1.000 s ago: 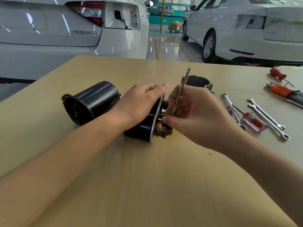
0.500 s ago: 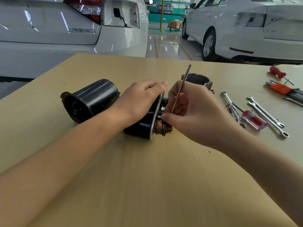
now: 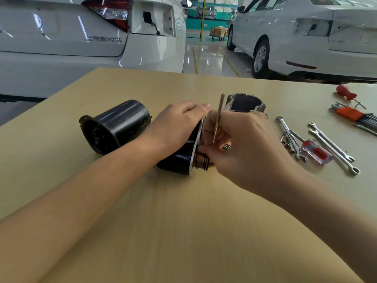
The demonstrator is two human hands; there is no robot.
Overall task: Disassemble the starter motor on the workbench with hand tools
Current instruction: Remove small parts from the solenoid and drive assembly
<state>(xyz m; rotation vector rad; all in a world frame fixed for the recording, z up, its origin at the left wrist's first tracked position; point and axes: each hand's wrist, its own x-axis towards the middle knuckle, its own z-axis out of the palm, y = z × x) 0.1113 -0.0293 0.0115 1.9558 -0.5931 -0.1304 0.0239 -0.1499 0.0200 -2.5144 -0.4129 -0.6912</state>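
Note:
The starter motor's black body (image 3: 177, 162) lies on its side mid-bench, with a metal end plate (image 3: 193, 154) and a copper-coloured commutator (image 3: 201, 160) facing right. My left hand (image 3: 177, 127) lies over the top of the body, fingers curled down onto it. My right hand (image 3: 240, 146) pinches a thin metal rod (image 3: 218, 117) that stands nearly upright, its lower end hidden at the end plate. A separate black cylindrical housing (image 3: 114, 127) lies to the left. A grey aluminium housing (image 3: 244, 103) stands just behind my right hand.
On the wooden workbench (image 3: 183, 221), several combination wrenches (image 3: 330, 146) and a clear-handled screwdriver with red inside (image 3: 316, 154) lie at the right. An orange hex-key set (image 3: 355, 115) and a red-handled screwdriver (image 3: 346, 92) lie further back. Two white cars stand beyond the bench's far edge.
The thin rod has tipped from leaning right to nearly upright in my right hand. My left hand has stayed on the motor body.

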